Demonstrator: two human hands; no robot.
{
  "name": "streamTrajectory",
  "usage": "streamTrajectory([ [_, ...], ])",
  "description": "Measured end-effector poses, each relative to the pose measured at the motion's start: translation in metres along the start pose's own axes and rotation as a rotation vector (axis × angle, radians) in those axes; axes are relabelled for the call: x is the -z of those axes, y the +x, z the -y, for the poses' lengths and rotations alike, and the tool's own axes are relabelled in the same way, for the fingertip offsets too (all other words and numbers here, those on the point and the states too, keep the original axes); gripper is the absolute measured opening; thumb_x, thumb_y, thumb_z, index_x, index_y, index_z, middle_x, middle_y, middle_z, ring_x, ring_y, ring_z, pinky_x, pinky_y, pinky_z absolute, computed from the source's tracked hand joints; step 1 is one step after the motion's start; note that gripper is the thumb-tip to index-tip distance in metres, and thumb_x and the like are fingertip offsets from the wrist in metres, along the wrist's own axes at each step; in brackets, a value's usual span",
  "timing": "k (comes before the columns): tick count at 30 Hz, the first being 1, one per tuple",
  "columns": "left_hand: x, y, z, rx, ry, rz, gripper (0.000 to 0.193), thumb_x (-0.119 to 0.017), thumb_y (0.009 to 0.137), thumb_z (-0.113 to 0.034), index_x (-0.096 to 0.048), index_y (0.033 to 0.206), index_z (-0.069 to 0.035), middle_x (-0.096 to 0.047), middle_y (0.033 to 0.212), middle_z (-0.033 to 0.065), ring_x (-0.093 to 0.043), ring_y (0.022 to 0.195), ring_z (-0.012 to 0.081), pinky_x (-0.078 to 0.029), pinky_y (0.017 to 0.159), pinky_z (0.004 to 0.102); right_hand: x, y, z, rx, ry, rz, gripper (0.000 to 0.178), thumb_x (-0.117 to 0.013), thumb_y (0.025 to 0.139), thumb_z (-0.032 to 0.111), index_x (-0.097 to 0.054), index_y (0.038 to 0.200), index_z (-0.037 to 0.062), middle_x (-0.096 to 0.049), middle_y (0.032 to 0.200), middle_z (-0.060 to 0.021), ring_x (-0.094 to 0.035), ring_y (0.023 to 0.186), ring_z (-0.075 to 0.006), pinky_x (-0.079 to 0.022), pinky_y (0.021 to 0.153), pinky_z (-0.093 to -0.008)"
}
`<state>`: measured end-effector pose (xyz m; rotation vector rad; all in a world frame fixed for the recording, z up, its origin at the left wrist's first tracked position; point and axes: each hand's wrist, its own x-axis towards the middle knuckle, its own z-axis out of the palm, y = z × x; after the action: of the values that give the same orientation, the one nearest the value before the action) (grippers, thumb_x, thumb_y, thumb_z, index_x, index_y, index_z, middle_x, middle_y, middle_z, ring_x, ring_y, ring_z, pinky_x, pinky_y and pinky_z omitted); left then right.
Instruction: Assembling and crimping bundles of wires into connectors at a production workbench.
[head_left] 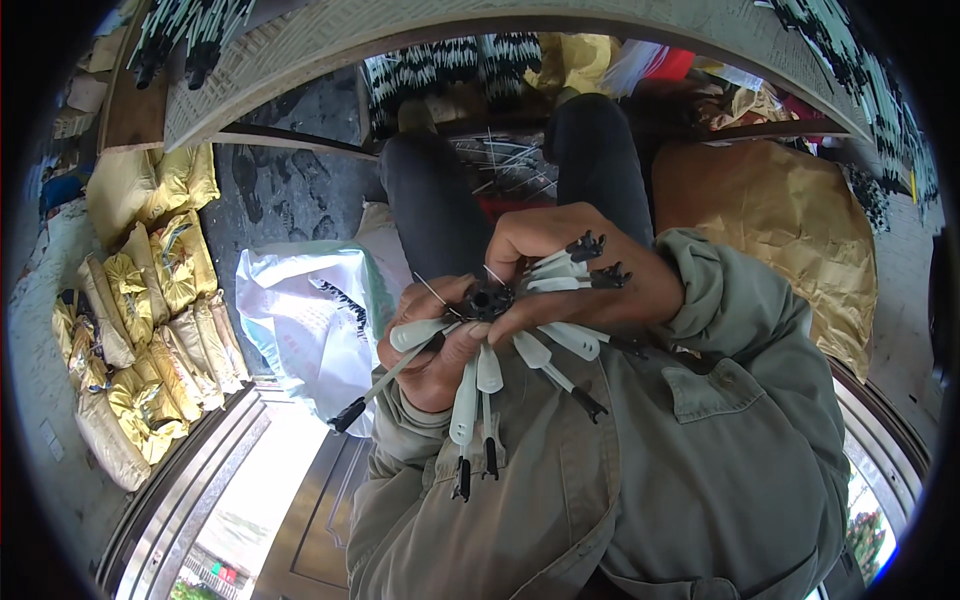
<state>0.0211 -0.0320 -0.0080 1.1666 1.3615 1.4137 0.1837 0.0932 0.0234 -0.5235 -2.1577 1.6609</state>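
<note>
In front of my chest, both hands close round a black ring-shaped hub [488, 299] with a hole in its middle. White flat arms [464, 402] with black forked tips fan out from it, several hanging down toward my jacket. My left hand [432, 375] grips the hub's left side, thumb in front. My right hand [590, 250] pinches its right side between thumb and forefinger. Further white arms with black forked ends [565, 268] stick out across the right fingers. Thin metal wires [431, 290] rise beside the hub; where they attach is hidden.
A white plastic bag [315, 330] lies to the left. Beyond it are stacked gold-wrapped packets [165, 330]. A large brown-gold sack [775, 235] stands at the right. Thin rods [505, 165] lie between my knees. A curved-looking board [480, 75] crosses ahead, with bundles of black-and-white rods [425, 65] beyond.
</note>
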Motion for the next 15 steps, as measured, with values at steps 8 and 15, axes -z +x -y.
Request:
streamTrajectory([
  [8, 0.004, 0.006, -0.005, -0.014, -0.004, 0.07, 0.03, -0.069, 0.071, -0.005, -0.062, 0.098, 0.005, -0.063, 0.091, 0.0161, -0.058, 0.077, 0.0193, -0.045, 0.07, 0.0283, -0.007, -0.006, -0.002, 0.013, -0.039, -0.052, 0.045, -0.079, 0.062, 0.032, -0.049, 0.079, 0.0024, -0.052, 0.071, -0.0064, -0.052, 0.061, -0.0138, -0.04, 0.053, -0.0278],
  [15, 0.016, 0.007, 0.001, -0.064, -0.103, 0.276, 0.032, -0.071, 0.069, -0.002, -0.061, 0.098, 0.006, -0.062, 0.092, 0.0155, -0.06, 0.082, 0.0211, -0.046, 0.074, 0.0288, -0.013, -0.018, -0.007, 0.025, 0.18, -0.123, 0.039, -0.08, 0.063, 0.022, -0.056, 0.086, 0.0023, -0.058, 0.077, -0.0063, -0.057, 0.068, -0.0138, -0.044, 0.058, -0.0247],
])
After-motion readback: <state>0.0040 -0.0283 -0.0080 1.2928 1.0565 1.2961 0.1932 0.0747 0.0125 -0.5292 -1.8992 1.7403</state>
